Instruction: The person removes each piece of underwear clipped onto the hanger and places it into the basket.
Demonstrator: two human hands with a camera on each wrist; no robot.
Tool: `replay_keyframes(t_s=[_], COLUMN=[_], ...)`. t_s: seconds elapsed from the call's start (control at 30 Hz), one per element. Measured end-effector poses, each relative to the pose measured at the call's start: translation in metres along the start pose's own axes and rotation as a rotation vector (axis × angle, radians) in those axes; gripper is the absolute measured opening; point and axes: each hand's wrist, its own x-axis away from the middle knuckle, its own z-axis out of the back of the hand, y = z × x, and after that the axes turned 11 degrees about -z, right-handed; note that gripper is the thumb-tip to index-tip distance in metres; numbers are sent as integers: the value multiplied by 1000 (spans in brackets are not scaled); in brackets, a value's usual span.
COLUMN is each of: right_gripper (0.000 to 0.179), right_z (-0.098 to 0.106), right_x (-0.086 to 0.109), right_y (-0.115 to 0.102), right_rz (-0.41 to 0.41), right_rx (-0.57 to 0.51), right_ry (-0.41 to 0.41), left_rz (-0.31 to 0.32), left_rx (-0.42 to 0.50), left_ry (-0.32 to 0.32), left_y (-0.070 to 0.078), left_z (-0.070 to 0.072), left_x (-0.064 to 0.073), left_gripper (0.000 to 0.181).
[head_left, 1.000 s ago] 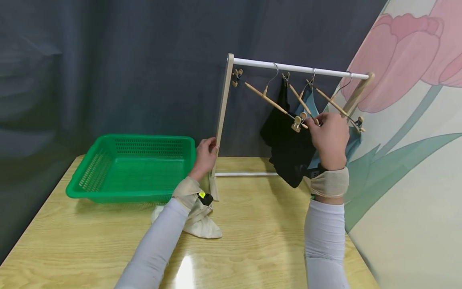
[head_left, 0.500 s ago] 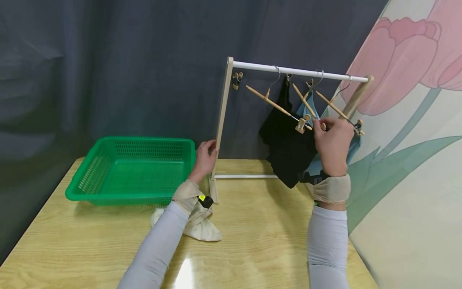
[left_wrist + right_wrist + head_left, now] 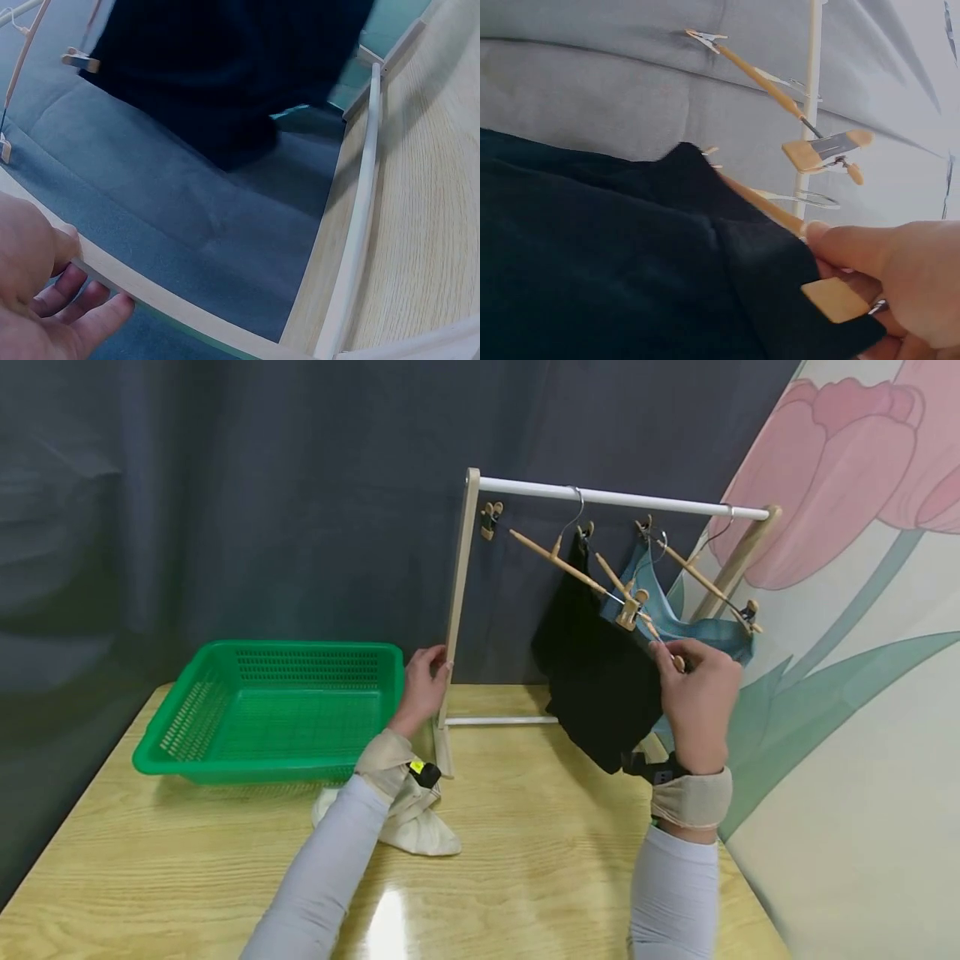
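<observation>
My right hand point(image 3: 701, 706) pinches the end of a wooden clip hanger point(image 3: 613, 575), beside one of its clips point(image 3: 834, 300). From this hanger hangs a black garment point(image 3: 596, 672), held at its top corners. The hanger's hook sits below the white rail point(image 3: 540, 490), apart from it. With thumb and fingers, my left hand point(image 3: 422, 692) holds the left wooden post point(image 3: 459, 577) of the small clothes rack. In the left wrist view, the fingers wrap the post's edge point(image 3: 150, 289).
Another clip hanger point(image 3: 558, 560) with bare clips hangs left on the rail; a blue garment point(image 3: 652, 597) hangs from the right hanger point(image 3: 697, 572). A green basket point(image 3: 270, 768) stands left. Cream cloth point(image 3: 420, 831) lies beneath my left wrist. A painted wall point(image 3: 862, 710) borders the right.
The black garment's hanger has come off the rail. My right hand has moved down and slightly right with it, tilting the garment lower and exposing more blue cloth. My left hand stays on the post.
</observation>
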Motion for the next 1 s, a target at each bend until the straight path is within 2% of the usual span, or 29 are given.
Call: replay_keyframes(t_s=[0.17, 0.3, 0.6, 0.8, 0.9, 1.0], right_gripper=[35, 32, 22, 12, 10, 10], right_z=[0, -1, -18, -22, -24, -23], right_x=[20, 32, 44, 52, 53, 55], right_y=[12, 22, 41, 50, 49, 46], right_rz=[-6, 12, 136, 225, 259, 281], right_rx=[38, 38, -134, -190, -203, -203], right_ry=[-38, -115, -258, -352, -380, -390], left_rz=[-10, -10, -38, -52, -42, -5], left_rx=[-6, -11, 1, -16, 12, 63], left_ry=[11, 14, 28, -10, -13, -23], left_y=[2, 1, 1, -3, -5, -2], left_z=[2, 3, 5, 5, 8, 12], left_x=[0, 2, -1, 0, 0, 1], left_gripper=[38, 38, 37, 36, 37, 40])
